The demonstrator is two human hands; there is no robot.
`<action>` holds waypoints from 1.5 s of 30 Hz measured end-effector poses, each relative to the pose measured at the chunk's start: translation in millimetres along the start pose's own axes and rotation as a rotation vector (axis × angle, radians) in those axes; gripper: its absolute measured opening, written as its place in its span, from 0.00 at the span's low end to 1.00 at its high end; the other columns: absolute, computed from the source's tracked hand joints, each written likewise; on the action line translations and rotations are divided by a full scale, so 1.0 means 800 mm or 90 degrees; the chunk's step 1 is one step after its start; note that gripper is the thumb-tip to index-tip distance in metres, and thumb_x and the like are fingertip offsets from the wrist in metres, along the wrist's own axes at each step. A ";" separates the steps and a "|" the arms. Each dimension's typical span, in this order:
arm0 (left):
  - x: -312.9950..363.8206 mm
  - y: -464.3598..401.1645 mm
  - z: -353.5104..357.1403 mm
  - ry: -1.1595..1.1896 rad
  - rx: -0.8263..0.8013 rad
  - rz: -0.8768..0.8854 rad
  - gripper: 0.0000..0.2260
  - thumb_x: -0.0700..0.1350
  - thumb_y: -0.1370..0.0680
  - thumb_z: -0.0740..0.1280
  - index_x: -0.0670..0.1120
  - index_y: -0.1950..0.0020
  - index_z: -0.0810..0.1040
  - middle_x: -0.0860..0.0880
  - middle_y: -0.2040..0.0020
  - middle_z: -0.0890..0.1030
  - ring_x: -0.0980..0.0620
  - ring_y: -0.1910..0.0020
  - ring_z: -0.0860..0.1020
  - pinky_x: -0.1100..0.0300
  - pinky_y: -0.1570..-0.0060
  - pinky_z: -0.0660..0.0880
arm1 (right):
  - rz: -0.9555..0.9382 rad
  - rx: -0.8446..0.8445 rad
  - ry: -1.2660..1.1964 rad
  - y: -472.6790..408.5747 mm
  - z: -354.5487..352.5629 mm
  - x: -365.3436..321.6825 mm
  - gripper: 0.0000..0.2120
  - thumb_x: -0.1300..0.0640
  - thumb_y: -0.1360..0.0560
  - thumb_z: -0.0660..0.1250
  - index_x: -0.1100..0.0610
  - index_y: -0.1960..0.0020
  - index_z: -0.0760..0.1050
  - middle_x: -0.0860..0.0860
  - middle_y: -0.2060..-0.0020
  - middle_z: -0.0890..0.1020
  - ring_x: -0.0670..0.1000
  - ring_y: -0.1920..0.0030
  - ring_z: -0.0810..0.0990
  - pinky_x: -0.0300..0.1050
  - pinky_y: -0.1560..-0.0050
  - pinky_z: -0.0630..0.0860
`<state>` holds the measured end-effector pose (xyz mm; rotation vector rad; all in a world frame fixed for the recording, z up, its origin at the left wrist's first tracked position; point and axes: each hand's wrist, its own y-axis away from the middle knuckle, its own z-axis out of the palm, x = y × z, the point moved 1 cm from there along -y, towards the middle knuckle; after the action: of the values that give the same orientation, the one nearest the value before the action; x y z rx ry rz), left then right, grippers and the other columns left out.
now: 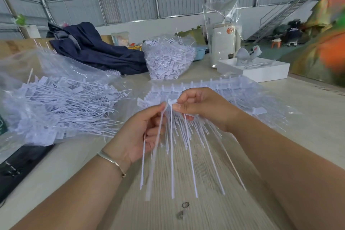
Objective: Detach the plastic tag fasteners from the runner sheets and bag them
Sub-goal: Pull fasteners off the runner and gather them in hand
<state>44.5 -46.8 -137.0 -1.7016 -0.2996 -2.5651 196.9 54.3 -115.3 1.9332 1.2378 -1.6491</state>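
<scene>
At the far left, a clear plastic bag (56,73) is lying open on the table (186,173), and a large heap of loose fasteners (61,110) is being held in and around its mouth; this share of the work is judged to be done. Further back, left of centre, a dark blue cloth (97,50) is being left in a heap, and just beside it a second filled bag (168,58) of detached pieces is standing, so a good part of the task is taken to be behind. In the middle foreground, a small bundle of freed fasteners (160,151) is being gripped by the left hand (143,134), its fingers curled round the long white tails, which are hanging down toward the table. Just to the right, the head of 1 fastener (172,101) is being pinched between thumb and fingertips of the right hand (201,106), close against the left thumb, apparently at the point of detaching. Behind both hands, a stack of runner sheets (224,89) is lying on the table with many fasteners attached, so much is judged to be left. At the right rear, a white box (261,73) is resting near the table edge
</scene>
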 end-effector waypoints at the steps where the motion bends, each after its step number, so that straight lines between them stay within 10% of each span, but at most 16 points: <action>1: 0.002 -0.001 -0.002 0.003 0.025 0.000 0.09 0.47 0.31 0.70 0.47 0.60 0.71 0.52 0.71 0.67 0.59 0.82 0.59 0.68 0.85 0.52 | 0.003 0.001 0.019 -0.001 0.000 0.001 0.11 0.54 0.29 0.75 0.63 0.57 0.79 0.54 0.66 0.80 0.47 0.69 0.74 0.34 0.66 0.71; 12: -0.001 -0.003 -0.013 -0.156 0.100 0.061 0.05 0.38 0.24 0.69 0.45 0.59 0.76 0.51 0.72 0.69 0.59 0.80 0.61 0.69 0.84 0.54 | 0.026 0.002 0.035 0.000 -0.002 0.001 0.01 0.64 0.27 0.71 0.62 0.56 0.82 0.58 0.65 0.79 0.50 0.66 0.74 0.39 0.66 0.71; 23: 0.009 0.001 -0.007 -0.106 0.142 0.118 0.16 0.40 0.26 0.71 0.50 0.67 0.65 0.54 0.74 0.60 0.59 0.80 0.57 0.68 0.84 0.54 | 0.046 -0.002 0.029 0.002 -0.003 -0.005 0.12 0.73 0.29 0.59 0.63 0.59 0.79 0.55 0.71 0.76 0.43 0.74 0.72 0.30 0.75 0.65; 26: 0.008 -0.001 -0.012 -0.073 0.174 0.116 0.21 0.33 0.28 0.71 0.51 0.65 0.61 0.54 0.72 0.56 0.59 0.80 0.55 0.68 0.84 0.53 | 0.038 -0.009 0.042 0.002 -0.004 -0.003 0.10 0.71 0.28 0.62 0.62 0.58 0.81 0.57 0.68 0.77 0.47 0.69 0.74 0.35 0.67 0.70; 34: 0.001 0.001 -0.005 -0.195 0.177 0.068 0.13 0.55 0.26 0.71 0.45 0.56 0.77 0.54 0.74 0.64 0.58 0.80 0.59 0.68 0.83 0.55 | -0.018 -0.048 0.179 0.000 0.007 0.001 0.09 0.71 0.29 0.67 0.62 0.53 0.83 0.63 0.61 0.83 0.47 0.67 0.76 0.38 0.63 0.74; 45: 0.002 0.002 -0.006 -0.171 0.184 0.010 0.08 0.46 0.26 0.72 0.48 0.63 0.76 0.53 0.72 0.64 0.59 0.80 0.57 0.68 0.84 0.52 | -0.102 0.062 0.441 -0.004 -0.003 -0.002 0.06 0.48 0.29 0.74 0.51 0.57 0.82 0.42 0.62 0.81 0.39 0.60 0.77 0.40 0.54 0.74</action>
<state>39.7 -49.1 -136.9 -1.9179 -0.6317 -2.1487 196.2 57.0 -112.4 2.6493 1.5989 -1.1348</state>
